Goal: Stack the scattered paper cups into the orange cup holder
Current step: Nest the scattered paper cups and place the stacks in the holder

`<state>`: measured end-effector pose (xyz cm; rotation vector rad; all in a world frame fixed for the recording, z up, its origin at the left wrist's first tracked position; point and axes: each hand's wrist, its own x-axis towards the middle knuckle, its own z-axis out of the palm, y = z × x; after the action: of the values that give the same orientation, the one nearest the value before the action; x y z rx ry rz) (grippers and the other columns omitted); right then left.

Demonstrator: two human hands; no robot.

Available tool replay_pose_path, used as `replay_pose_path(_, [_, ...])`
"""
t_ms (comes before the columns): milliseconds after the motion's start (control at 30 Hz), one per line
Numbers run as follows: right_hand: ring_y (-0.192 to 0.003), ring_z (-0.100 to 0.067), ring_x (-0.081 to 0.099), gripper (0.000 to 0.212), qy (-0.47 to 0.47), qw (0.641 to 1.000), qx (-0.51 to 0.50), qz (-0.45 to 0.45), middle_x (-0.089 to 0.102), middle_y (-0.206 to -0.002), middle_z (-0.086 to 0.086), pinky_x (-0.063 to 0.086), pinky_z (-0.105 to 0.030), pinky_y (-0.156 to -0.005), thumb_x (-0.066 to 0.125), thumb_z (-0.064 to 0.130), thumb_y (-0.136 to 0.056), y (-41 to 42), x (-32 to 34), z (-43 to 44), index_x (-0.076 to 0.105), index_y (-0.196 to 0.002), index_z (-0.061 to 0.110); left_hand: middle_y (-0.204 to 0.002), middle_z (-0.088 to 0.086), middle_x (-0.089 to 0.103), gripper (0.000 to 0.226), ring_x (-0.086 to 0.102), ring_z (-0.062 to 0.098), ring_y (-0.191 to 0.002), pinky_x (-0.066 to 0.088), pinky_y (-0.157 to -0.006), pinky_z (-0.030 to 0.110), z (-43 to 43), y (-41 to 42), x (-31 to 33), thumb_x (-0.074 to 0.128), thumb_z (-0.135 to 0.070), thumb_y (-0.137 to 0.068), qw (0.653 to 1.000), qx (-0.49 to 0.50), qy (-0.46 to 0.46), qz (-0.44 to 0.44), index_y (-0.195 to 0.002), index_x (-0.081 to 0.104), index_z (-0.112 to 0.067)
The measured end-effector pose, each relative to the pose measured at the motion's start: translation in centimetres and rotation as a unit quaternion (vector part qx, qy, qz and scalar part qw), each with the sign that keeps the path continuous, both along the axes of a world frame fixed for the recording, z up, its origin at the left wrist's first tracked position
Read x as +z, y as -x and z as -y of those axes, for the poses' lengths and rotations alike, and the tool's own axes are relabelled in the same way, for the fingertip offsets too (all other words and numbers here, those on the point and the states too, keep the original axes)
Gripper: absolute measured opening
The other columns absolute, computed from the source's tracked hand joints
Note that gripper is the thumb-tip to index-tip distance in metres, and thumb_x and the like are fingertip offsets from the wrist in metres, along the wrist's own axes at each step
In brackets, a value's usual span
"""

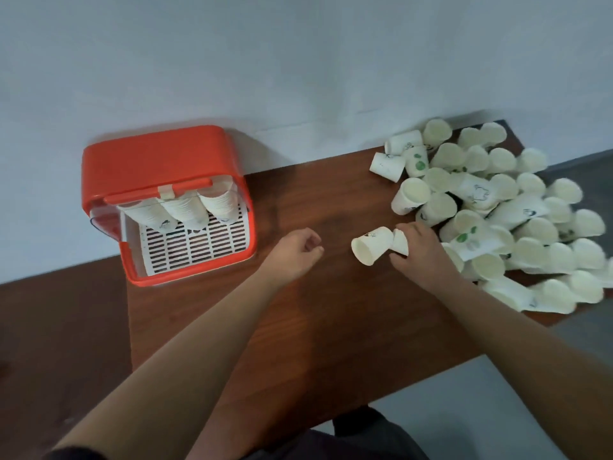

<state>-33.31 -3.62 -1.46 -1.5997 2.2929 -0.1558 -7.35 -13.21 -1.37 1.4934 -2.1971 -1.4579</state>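
The orange cup holder [156, 167] stands at the table's left, its lid raised, with three stacks of paper cups [185, 207] leaning over a white slatted tray. A big pile of white paper cups [504, 207] covers the table's right side. My right hand [421, 254] grips a couple of paper cups [374, 247] lying sideways at the pile's left edge, mouth toward me. My left hand [295, 250] hovers over the bare wood between holder and cups, fingers loosely curled, holding nothing.
The brown wooden table [331, 327] meets a pale wall at the back. Grey floor shows past the right and near edges. Some cups lie close to the table's right edge.
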Motion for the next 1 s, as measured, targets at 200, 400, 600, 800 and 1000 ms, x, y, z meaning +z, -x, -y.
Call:
replay_pose_path(200, [-0.127, -0.034, 0.043, 0.072, -0.056, 0.996, 0.051, -0.046, 0.042, -0.143, -0.014, 0.039, -0.045, -0.108, 0.072, 0.027, -0.083, 4.0, -2.9, 0.1, 0.038, -0.145, 0.012, -0.14, 0.002, 0.042, 0.069, 0.048, 0.018, -0.128, 0.042, -0.1, 0.031, -1.2, 7.7, -3.4, 0.074, -0.037, -0.083, 0.998, 0.0, -0.014, 0.06, -0.142, 0.043, -0.019])
replay_pose_path(400, [-0.125, -0.032, 0.046, 0.06, -0.061, 0.992, 0.104, -0.027, 0.047, -0.135, -0.014, 0.04, -0.04, -0.104, 0.066, 0.015, -0.083, 5.9, -6.3, 1.7, 0.043, -0.137, 0.007, -0.157, 0.004, 0.027, 0.099, 0.028, 0.024, -0.145, 0.035, -0.113, 0.046, -2.0, 13.1, -7.6, 0.078, -0.048, -0.077, 0.992, 0.027, -0.053, 0.112, -0.155, 0.022, -0.025])
replay_pose_path(600, [-0.126, -0.029, 0.043, 0.045, -0.067, 0.988, 0.137, 0.007, 0.045, -0.133, -0.01, 0.045, -0.039, -0.098, 0.066, 0.01, -0.083, 6.5, -8.4, 2.6, 0.051, -0.125, 0.005, -0.134, 0.001, 0.047, 0.067, 0.047, 0.021, -0.125, 0.045, -0.097, 0.038, -3.1, 14.3, -9.7, 0.074, -0.034, -0.08, 0.992, 0.099, -0.014, 0.078, -0.139, 0.042, -0.026])
replay_pose_path(800, [-0.116, -0.029, 0.05, 0.045, -0.105, 0.975, 0.195, -0.014, 0.054, -0.125, -0.008, 0.043, -0.037, -0.095, 0.067, 0.023, -0.085, 5.9, -7.7, 3.1, 0.051, -0.125, 0.012, -0.13, -0.001, 0.041, 0.07, 0.055, 0.016, -0.113, 0.048, -0.101, 0.036, -3.6, 10.5, -7.5, 0.075, -0.039, -0.079, 0.979, 0.199, -0.012, 0.038, -0.141, 0.041, -0.034])
replay_pose_path(1000, [-0.115, -0.022, 0.057, 0.062, -0.039, 0.969, 0.085, 0.229, 0.058, -0.129, -0.002, 0.048, -0.035, -0.093, 0.071, 0.034, -0.083, -0.4, -1.6, 6.0, 0.049, -0.138, 0.016, -0.136, -0.002, 0.041, 0.081, 0.059, 0.021, -0.112, 0.052, -0.1, 0.043, -4.3, 1.3, -2.1, 0.072, -0.061, -0.07, 0.958, 0.283, 0.018, 0.028, -0.14, 0.041, -0.037])
